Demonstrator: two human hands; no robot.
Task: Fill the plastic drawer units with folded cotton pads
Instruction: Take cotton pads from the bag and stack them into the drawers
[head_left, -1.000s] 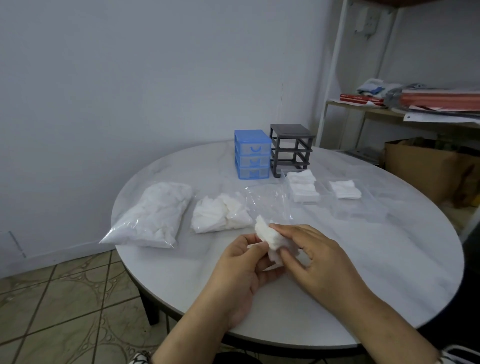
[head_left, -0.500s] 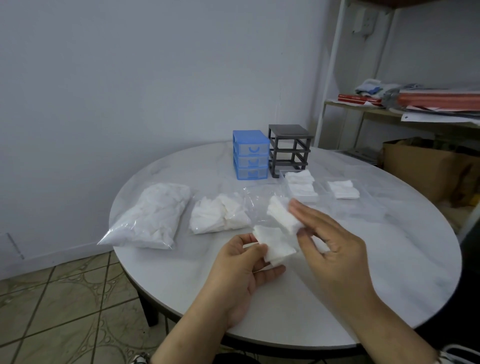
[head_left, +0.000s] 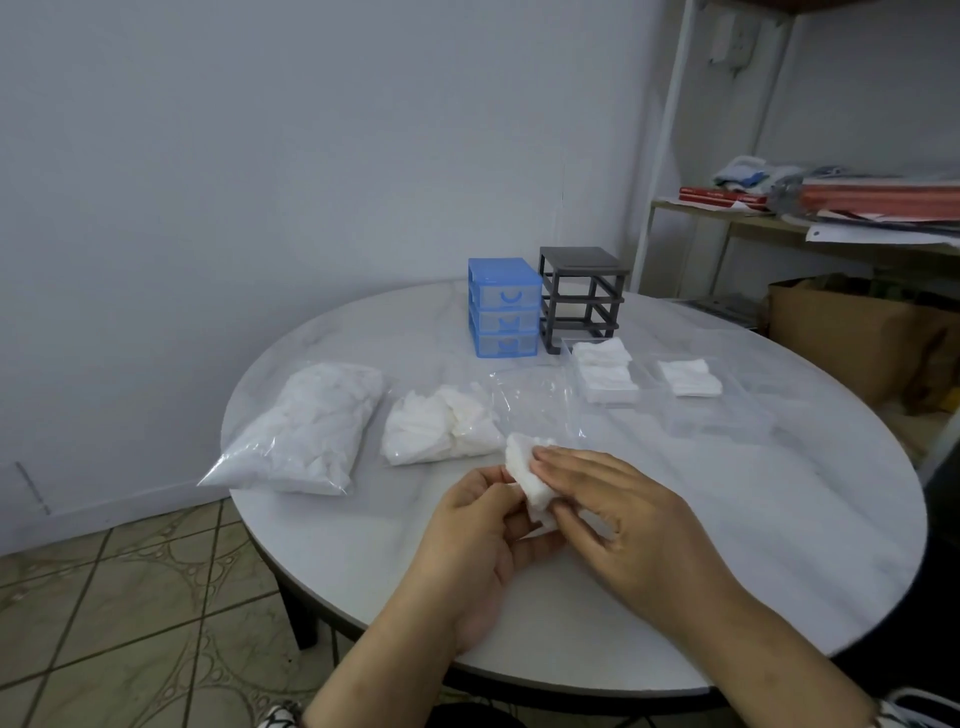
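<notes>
A plain pale wall (head_left: 260, 156) with a bluish-grey cast fills the left and centre of the view, meeting the floor at a low white skirting board (head_left: 104, 514). The floor (head_left: 130, 623) is laid with beige and greenish tiles bearing a curling pattern, set on the diagonal. A round table (head_left: 779, 519) with a white marble-look top and a dark edge stands on dark legs. Beyond the table's far right edge rises a white-framed shelf (head_left: 727, 218) stacked with red books, papers and cloth. Below that shelf sits a brown cardboard box (head_left: 841, 332). The light is soft and even.
</notes>
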